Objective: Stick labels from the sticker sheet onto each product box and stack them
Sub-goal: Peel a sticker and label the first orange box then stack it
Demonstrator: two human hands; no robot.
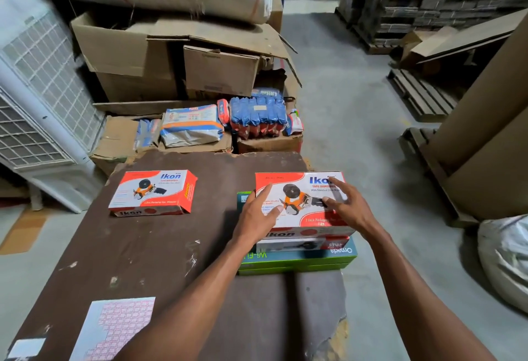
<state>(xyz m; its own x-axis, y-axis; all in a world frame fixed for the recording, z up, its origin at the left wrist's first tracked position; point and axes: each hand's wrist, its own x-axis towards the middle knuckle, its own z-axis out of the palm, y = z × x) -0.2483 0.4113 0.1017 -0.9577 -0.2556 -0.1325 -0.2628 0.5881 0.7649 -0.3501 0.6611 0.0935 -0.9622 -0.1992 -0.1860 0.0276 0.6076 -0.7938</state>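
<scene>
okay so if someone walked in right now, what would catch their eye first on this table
Both hands, left hand and right hand, rest on the top red Ikon box of a stack at the table's right. Another Ikon box lies alone at the left, and the sticker sheet lies near the front edge.

The sticker sheet [114, 329] is cut off by the bottom edge.

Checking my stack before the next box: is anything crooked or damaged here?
The top Ikon box sits slightly skewed on the stack, overhanging the red box beneath. The table's near right corner is chipped.
</scene>
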